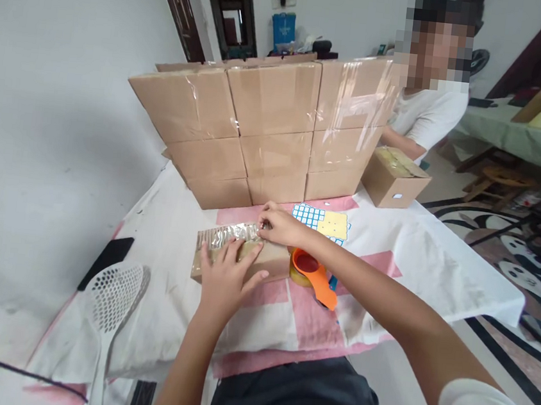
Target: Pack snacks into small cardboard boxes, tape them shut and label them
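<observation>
A small cardboard box [274,261] lies on the cloth-covered table in front of me, with shiny, wrinkled clear packing tape [233,232] along its top. My left hand [229,266] rests on the box with its fingers spread. At the box's far right corner, my right hand [273,223] has its thumb and fingers pinched together at the tape's end; what is between them is too small to make out. Just right of the box sits an orange tape dispenser [324,290] with a roll of tape, under my right forearm.
Stacked cardboard boxes [281,100] form a wall behind. Blue-edged sticker sheets [308,215] lie before it. Another box [393,180] stands at the right, near a person in white [436,126]. A white skimmer [113,295] and a black flat object [107,262] lie at the left.
</observation>
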`<state>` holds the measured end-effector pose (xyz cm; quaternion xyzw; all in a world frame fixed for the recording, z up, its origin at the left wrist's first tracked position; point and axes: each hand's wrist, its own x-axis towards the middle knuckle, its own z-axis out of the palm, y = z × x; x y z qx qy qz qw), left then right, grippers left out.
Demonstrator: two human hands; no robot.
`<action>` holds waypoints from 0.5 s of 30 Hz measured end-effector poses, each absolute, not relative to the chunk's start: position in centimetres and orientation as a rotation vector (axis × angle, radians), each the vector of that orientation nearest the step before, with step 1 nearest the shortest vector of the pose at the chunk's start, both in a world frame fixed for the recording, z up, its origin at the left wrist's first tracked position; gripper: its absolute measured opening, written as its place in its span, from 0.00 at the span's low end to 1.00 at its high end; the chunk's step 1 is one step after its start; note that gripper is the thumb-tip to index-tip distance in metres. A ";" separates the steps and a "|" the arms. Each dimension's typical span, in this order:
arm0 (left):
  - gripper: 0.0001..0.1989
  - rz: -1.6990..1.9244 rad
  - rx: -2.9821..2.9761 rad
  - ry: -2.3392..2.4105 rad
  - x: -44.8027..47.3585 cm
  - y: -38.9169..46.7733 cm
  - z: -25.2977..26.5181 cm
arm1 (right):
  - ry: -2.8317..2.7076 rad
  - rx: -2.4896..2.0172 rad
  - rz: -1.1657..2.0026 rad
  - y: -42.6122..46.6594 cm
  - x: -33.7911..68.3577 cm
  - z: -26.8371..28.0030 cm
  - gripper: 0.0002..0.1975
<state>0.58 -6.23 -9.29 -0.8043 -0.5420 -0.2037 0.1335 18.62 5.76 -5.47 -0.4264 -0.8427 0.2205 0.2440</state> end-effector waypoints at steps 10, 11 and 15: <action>0.20 -0.703 -2.299 -1.400 0.5 -6.4 -9.4 | -2.242 -1.634 0.294 13.9 34.4 -7.2 0.20; 0.21 -0.721 -2.308 -1.387 0.5 -6.3 -9.5 | -2.290 -1.646 0.335 14.0 36.1 -8.3 0.19; 0.23 -0.758 -2.329 -1.375 0.3 -5.9 -9.6 | -2.303 -1.739 0.324 14.2 39.9 -12.4 0.21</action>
